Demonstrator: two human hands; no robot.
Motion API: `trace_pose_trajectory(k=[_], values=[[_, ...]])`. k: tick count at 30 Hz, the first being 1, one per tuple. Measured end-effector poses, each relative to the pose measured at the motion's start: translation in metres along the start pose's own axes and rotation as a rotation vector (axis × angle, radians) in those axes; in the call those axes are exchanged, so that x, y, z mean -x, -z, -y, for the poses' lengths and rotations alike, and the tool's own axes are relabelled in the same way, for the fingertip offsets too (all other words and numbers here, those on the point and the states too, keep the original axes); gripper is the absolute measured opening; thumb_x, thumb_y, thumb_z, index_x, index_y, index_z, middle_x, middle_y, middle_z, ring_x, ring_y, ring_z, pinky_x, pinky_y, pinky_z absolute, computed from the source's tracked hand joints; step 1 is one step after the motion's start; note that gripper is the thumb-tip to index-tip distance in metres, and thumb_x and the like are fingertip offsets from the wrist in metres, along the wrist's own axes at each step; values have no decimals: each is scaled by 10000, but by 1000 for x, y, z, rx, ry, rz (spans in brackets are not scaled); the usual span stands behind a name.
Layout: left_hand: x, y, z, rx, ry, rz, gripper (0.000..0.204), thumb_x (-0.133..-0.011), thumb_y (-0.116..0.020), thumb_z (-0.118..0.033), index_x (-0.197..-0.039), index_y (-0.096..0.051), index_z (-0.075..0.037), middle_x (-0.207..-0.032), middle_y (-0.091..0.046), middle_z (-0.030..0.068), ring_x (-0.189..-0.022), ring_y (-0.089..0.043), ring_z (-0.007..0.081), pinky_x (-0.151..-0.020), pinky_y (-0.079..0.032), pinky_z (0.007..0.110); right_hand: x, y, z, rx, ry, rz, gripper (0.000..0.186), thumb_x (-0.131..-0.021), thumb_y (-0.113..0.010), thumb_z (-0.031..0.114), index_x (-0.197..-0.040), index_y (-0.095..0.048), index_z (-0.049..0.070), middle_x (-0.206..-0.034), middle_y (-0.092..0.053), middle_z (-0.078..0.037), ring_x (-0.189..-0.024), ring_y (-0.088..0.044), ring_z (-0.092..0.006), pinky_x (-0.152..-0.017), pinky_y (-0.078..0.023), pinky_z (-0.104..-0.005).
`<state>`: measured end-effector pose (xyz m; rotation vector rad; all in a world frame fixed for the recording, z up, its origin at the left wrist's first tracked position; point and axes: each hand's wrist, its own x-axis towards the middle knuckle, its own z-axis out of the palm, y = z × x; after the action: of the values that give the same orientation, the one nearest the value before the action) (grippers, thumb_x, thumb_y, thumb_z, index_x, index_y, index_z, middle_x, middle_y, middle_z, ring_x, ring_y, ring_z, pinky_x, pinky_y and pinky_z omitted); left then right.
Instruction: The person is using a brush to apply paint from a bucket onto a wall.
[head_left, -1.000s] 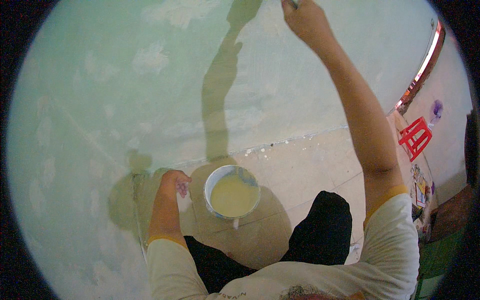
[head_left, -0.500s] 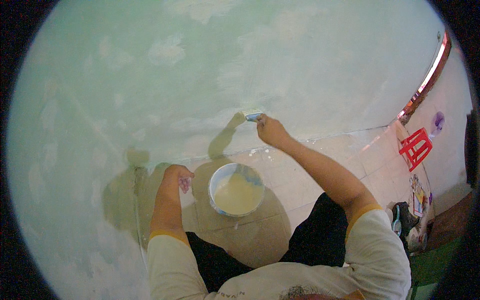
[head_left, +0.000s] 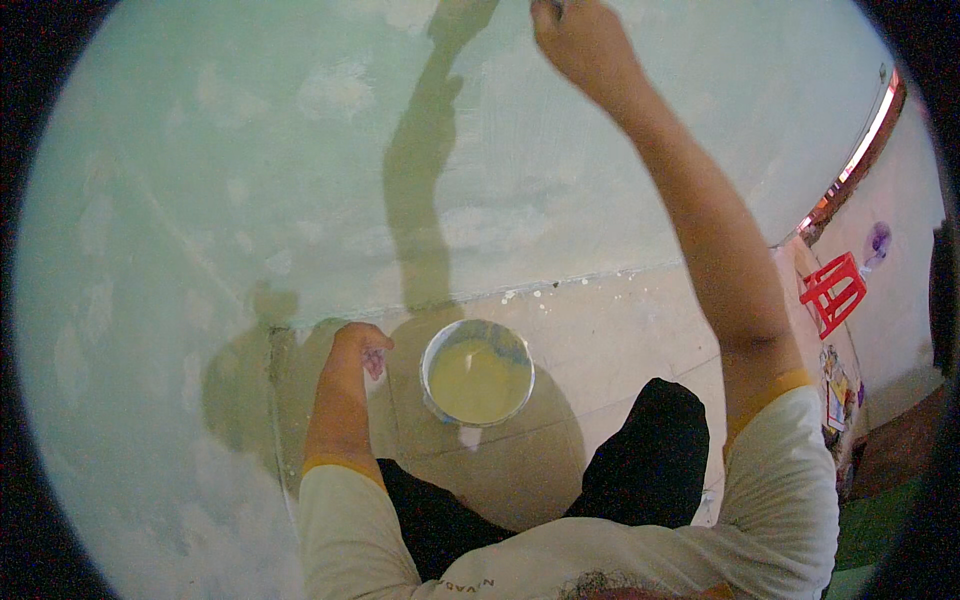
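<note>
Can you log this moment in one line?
left hand: curled, left of bucket | right hand: raised, closed, hold mostly out of frame | bucket: yellowish liquid, on tiled floor | right: red stool

We are looking down into a round, white-rimmed bucket (head_left: 510, 342) that is standing upright on the pale tiled floor (head_left: 600, 345), close to the foot of the wall (head_left: 300, 190). Pale yellow-green liquid (head_left: 480, 388) is lying inside it, a small glint shining on the surface, and blue-grey smears are coating the inner side toward the far right. Beyond the bucket, the wall is spreading wide in mottled light green, showing cloudy whitish patches and looking paler toward the right. At the very top, we are seeing only a sliver of a brush (head_left: 559, 6); the right hand (head_left: 590, 48) is gripping it, and the upper edge is cutting off the rest.
</note>
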<state>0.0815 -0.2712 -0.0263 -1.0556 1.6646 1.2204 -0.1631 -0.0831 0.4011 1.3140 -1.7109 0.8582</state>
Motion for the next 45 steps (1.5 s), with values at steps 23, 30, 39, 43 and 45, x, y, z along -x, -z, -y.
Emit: trace_pose_trajectory(k=[23, 30, 39, 43, 45], values=[[3, 3, 7, 6, 18, 18, 558, -942, -408, -386, -1105, -518, 136, -1065, -617, 287, -899, -664, 378, -838, -521, 453, -23, -15, 9, 186, 367, 853, 286, -925, -472, 245, -944, -603, -8, -995, -637, -237, -739, -643, -393, -673, -546, -478], [1, -6, -18, -38, -25, 16, 590, -952, -389, -397, -1133, -506, 152, -1079, -616, 283, -923, -658, 375, -877, -505, 447, -42, 12, 36, 3, 43, 40, 324, -942, -451, 189, -1120, -537, -67, -993, -613, -305, -868, -622, -439, -752, -533, -474], [-14, 11, 21, -31, -25, 27, 605, -963, -367, -404, -1168, -483, 153, -1082, -615, 290, -943, -652, 382, -915, -473, 472, 237, -113, 41, -57, -299, 665, 466, -943, -424, 226, -1381, -335, 95, -822, -621, -256, -728, -623, -417, -682, -497, -534], [-6, 3, 7, 30, 51, 13, 611, -953, -380, -421, -1163, -493, 142, -1057, -625, 287, -955, -651, 379, -911, -478, 471, 284, -122, 27, -113, -410, 825, 390, -921, -447, 219, -1279, -461, 65, -859, -629, -263, -732, -625, -434, -686, -501, -531], [-15, 6, 7, 6, 27, 37, 609, -950, -388, -418, -1167, -490, 142, -1073, -619, 288, -962, -650, 379, -908, -483, 469, 268, -127, 4, -146, -414, 801, 375, -874, -459, 183, -1212, -513, 31, -867, -631, -267, -803, -629, -428, -732, -501, -519]])
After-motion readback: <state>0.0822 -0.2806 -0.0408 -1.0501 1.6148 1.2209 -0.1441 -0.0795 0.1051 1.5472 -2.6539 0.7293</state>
